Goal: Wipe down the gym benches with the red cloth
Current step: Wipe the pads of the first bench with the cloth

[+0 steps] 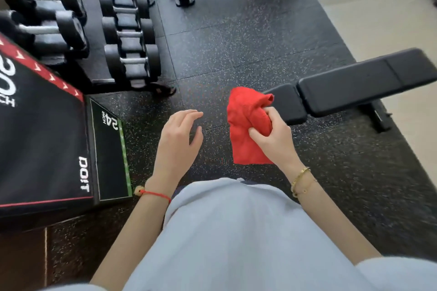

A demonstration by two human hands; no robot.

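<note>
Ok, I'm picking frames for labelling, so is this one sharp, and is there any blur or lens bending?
Head view: the middle is fairly sharp, the red cloth in the right hand, the left hand and the bench all readable; the right edge and top right corner smear with motion blur; wide-angle bending curves the dumbbell rack; soft, even light, no glare.

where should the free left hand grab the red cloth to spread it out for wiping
Probably the loose lower edge of the red cloth, reached from the left and below. It hangs free beneath the right hand, which grips the bunched middle, so that flap is clear. The left hand is open beside it.
</note>
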